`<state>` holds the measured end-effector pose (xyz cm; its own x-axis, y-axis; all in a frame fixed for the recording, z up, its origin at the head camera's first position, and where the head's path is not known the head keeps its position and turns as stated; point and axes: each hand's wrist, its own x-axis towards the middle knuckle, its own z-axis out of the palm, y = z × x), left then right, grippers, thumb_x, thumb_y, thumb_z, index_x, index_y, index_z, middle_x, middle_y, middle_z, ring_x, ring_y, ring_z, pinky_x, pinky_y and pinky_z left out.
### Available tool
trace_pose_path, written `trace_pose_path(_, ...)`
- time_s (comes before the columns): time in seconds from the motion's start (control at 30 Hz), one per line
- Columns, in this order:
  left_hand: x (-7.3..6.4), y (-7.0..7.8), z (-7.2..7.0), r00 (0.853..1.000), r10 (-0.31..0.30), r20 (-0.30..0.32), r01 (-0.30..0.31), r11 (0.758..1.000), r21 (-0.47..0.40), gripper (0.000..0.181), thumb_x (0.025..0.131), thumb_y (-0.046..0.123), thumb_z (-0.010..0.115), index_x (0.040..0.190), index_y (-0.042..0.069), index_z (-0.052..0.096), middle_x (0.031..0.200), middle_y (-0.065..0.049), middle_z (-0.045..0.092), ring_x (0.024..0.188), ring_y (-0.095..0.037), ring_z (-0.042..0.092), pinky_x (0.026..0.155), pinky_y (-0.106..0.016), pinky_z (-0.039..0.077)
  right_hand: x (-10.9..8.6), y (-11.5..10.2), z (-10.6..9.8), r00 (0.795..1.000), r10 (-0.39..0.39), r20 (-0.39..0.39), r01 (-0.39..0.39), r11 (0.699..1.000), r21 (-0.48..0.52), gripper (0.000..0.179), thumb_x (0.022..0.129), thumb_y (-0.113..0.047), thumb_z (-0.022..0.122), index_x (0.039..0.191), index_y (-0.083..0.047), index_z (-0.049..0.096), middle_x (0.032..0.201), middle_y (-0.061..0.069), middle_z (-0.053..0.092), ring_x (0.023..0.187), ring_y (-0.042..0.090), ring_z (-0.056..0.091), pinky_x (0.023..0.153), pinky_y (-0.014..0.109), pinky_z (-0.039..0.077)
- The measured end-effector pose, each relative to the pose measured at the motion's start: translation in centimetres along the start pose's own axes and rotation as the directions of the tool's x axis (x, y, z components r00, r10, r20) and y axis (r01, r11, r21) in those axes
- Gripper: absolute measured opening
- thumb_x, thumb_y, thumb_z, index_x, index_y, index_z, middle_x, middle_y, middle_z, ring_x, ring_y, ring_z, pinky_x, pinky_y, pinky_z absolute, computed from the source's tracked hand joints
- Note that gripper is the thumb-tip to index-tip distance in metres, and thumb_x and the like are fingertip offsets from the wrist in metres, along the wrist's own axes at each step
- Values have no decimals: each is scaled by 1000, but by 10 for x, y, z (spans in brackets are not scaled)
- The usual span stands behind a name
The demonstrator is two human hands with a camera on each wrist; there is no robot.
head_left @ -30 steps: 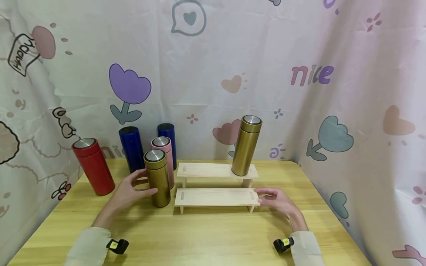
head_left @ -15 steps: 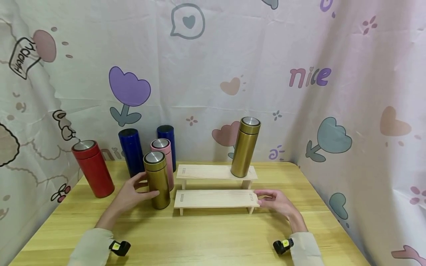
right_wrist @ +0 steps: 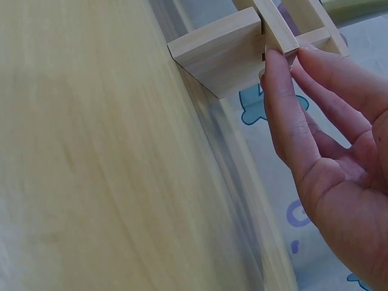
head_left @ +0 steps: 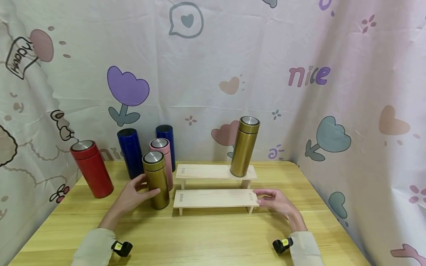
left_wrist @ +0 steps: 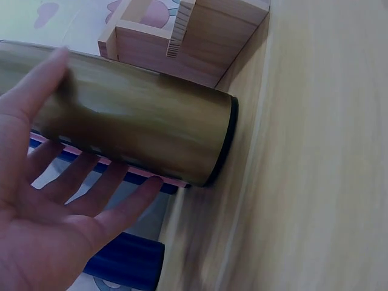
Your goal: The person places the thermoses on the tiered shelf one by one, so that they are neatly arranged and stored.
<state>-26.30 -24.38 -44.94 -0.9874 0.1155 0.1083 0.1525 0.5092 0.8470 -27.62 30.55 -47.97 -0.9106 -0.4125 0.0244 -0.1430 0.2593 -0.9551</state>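
My left hand (head_left: 131,195) holds an upright gold thermos flask (head_left: 157,184) on the table, thumb across its front and fingers round its far left side. In the left wrist view, the thumb and fingers (left_wrist: 112,188) lie on opposite sides of the gold flask (left_wrist: 157,115). A pink flask (head_left: 169,162) stands close behind it, partly hidden. At the right end of the low wooden display riser (head_left: 213,198), my right hand (head_left: 276,201) pinches the board's edge between thumb and fingers; the right wrist view shows this grip on the riser (right_wrist: 276,30) closely.
Another gold flask (head_left: 245,147) stands on the higher rear riser (head_left: 203,171), towards its right end. Two blue flasks, one left (head_left: 130,153) and one behind the pink flask (head_left: 165,132), stand at the back. A red flask (head_left: 92,170) is at far left. A printed curtain (head_left: 199,55) surrounds the table.
The left forearm has shifted slightly right and the left thumb reaches a little further across the gold flask. The flasks and risers keep their places; the right hand stays at the riser's end.
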Motion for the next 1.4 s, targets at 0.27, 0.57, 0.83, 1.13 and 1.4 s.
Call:
trace_pose_path(0.27,2,2,2,999,-37,-16,36,998,-46,88,96,46,71,162,9,27,163,-28,33,145,-52,40,118,-68,36,2,1,-2,999,-42,20,42,999,-2,50,97,-7,70,140,14,53,127,13,69,100,8,72,87,27,62)
trace_pose_path(0.57,0,2,5,999,-4,-52,1,998,-67,86,96,42,72,162,10,27,164,-28,32,145,-52,39,118,-68,35,3,-1,-1,1000,1,11,-1,1000,9,52,95,-8,72,140,12,54,126,8,70,100,9,72,88,28,62)
trace_pose_path(0.83,-2,1,7,995,42,-92,-48,997,-65,82,96,38,74,160,8,33,161,-28,37,144,-51,41,117,-68,37,3,-1,0,1000,-9,12,9,1000,-16,51,96,-10,72,140,10,55,134,28,63,100,9,72,87,27,62)
trace_pose_path(1.13,-5,-2,3,985,83,-150,-86,996,-12,69,97,37,72,154,8,44,152,-21,52,134,-37,53,104,-22,52,1,-1,2,1000,10,-2,-10,1000,-12,51,95,-10,73,139,9,57,133,24,65,100,9,72,87,27,62)
trace_pose_path(1.4,-8,7,-4,981,87,-170,-90,996,-6,71,97,37,72,155,8,42,151,-20,52,134,-34,53,96,-8,44,1,0,0,1000,-6,1,6,1000,-21,51,96,-8,71,139,12,55,133,28,63,100,8,71,87,26,62)
